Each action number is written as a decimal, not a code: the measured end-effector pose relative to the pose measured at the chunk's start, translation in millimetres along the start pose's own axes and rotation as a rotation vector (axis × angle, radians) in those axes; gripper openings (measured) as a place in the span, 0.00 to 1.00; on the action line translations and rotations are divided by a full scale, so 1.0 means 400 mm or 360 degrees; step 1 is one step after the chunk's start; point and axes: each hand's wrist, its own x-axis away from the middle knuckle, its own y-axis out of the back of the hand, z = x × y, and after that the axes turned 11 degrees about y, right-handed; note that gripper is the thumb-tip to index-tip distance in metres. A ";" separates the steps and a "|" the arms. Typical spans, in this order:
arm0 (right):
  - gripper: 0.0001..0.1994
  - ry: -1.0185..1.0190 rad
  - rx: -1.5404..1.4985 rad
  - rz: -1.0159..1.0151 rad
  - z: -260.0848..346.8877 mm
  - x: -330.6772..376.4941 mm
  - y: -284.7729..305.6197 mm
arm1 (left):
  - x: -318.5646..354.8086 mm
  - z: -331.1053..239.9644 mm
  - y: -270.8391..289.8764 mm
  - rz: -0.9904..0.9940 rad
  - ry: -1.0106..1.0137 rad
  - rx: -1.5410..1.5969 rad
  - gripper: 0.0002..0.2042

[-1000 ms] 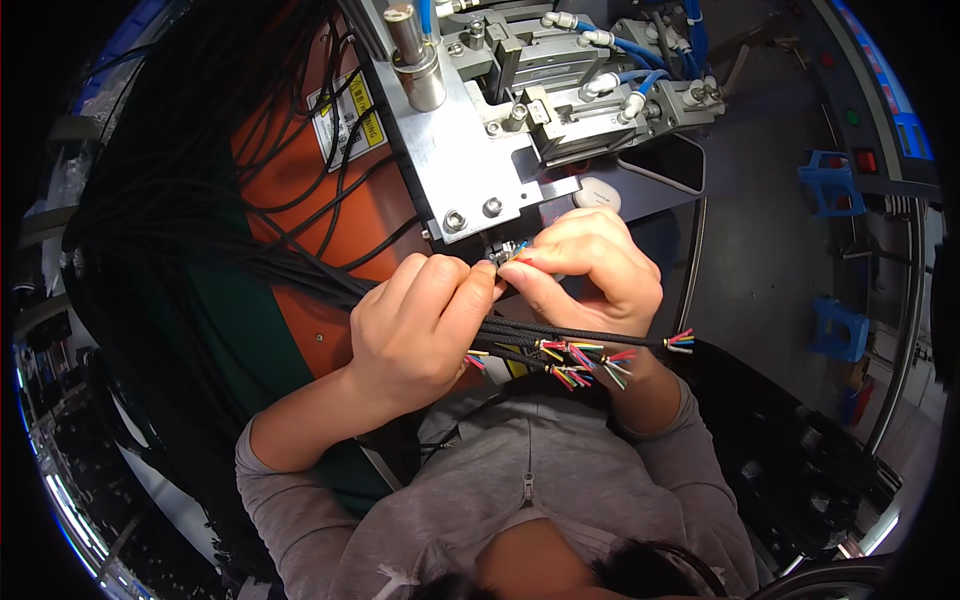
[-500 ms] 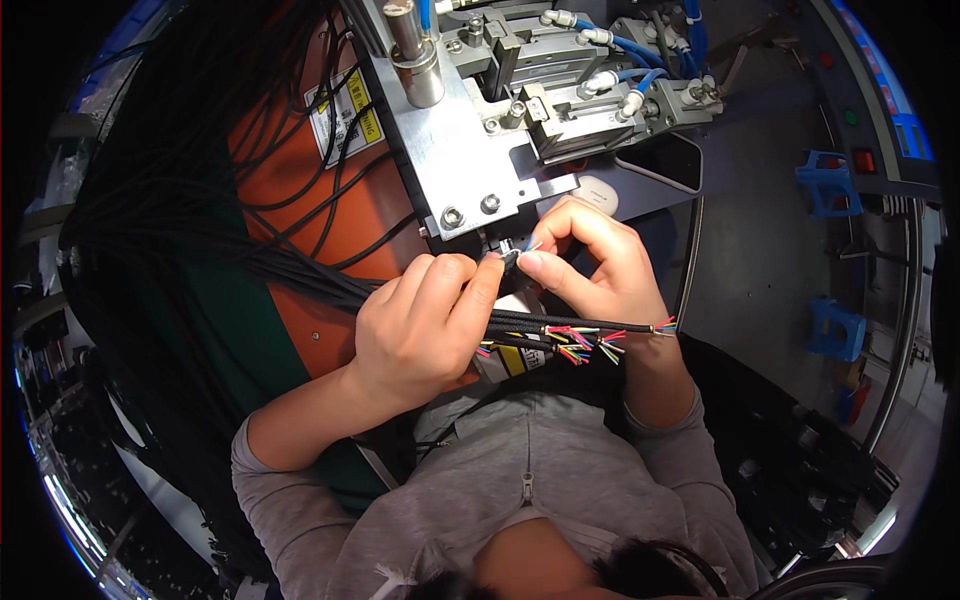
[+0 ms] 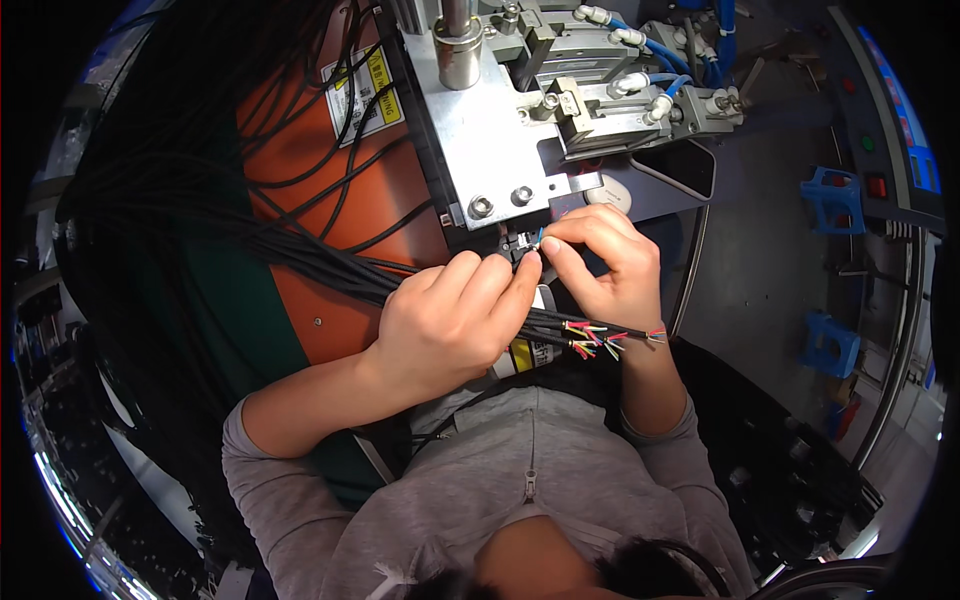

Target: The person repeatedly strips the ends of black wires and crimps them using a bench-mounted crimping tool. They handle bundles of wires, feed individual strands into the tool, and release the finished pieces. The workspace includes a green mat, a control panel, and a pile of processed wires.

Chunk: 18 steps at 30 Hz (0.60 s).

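My left hand (image 3: 450,312) is closed, its fingertips pressed together at the end of a black cable just below the metal fixture; its palm side is hidden. Close by, my right hand (image 3: 608,262) pinches a thin blue wire (image 3: 542,235) between thumb and forefinger. Between the fingertips and the fixture sits a small black-and-white part (image 3: 523,241), too small to name surely. Beneath my left hand runs a bundle of black cables (image 3: 340,262); their stripped ends show red, white, yellow and green wires (image 3: 590,340) in front of my right wrist.
A silver machine plate (image 3: 490,140) with bolts and air cylinders (image 3: 620,130) overhangs the work spot. Blue air hoses (image 3: 650,50) lead off it. Farther right lie a round white case (image 3: 608,193) and a dark, white-edged device (image 3: 678,168). Blue stools (image 3: 832,200) stand on the floor.
The fixture and both hands appear shifted slightly right and down in the picture. My right fingertips now hold the blue wire upright, close to the small part; the left fingertips stay beside them.
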 end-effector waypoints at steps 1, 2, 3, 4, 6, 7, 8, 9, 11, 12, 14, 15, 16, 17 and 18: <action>0.03 0.0076 0.0107 -0.0021 0.001 -0.004 -0.007 | -0.004 -0.003 0.003 0.0024 0.0009 -0.0042 0.19; 0.03 0.0077 0.0153 -0.0026 0.006 -0.007 -0.013 | -0.007 -0.007 0.005 0.0030 0.0037 -0.0063 0.19; 0.03 0.0083 0.0191 -0.0030 0.009 -0.010 -0.021 | -0.007 -0.010 0.005 0.0037 0.0068 -0.0092 0.19; 0.03 0.0088 0.0229 -0.0035 0.010 -0.011 -0.028 | -0.005 -0.012 0.005 0.0045 0.0099 -0.0120 0.19; 0.04 0.0094 0.0213 -0.0012 0.012 -0.006 -0.031 | 0.002 -0.014 -0.001 0.0045 0.0132 -0.0133 0.19; 0.04 0.0093 0.0203 0.0002 0.011 -0.001 -0.029 | 0.004 -0.015 -0.003 0.0044 0.0148 -0.0139 0.19; 0.04 0.0091 0.0192 0.0016 0.011 0.003 -0.029 | 0.004 -0.016 -0.001 0.0050 0.0162 -0.0144 0.19; 0.04 0.0081 0.0194 -0.0020 0.012 0.007 -0.032 | 0.003 -0.019 0.001 0.0057 0.0172 -0.0148 0.19; 0.03 0.0056 0.0143 -0.0103 0.002 0.008 -0.042 | 0.001 -0.020 0.001 0.0043 0.0175 -0.0155 0.19; 0.03 0.0041 0.0116 -0.0146 -0.003 0.010 -0.046 | 0.000 -0.018 -0.002 0.0025 0.0166 -0.0159 0.18; 0.03 -0.0040 0.0040 -0.0131 -0.010 0.013 -0.047 | -0.002 -0.016 -0.004 -0.0001 0.0158 -0.0144 0.18; 0.02 -0.0079 0.0004 -0.0125 -0.011 0.014 -0.048 | -0.003 -0.014 -0.002 -0.0012 0.0157 -0.0124 0.18; 0.02 -0.0287 -0.0178 -0.0145 -0.011 0.016 -0.050 | -0.005 -0.011 -0.001 -0.0023 0.0156 -0.0104 0.18; 0.02 -0.0494 -0.0360 -0.0164 -0.009 0.017 -0.053 | -0.005 -0.007 -0.003 -0.0055 0.0146 -0.0077 0.17; 0.02 -0.0700 -0.0541 -0.0184 -0.007 0.019 -0.054 | -0.004 -0.002 -0.007 -0.0087 0.0136 -0.0049 0.16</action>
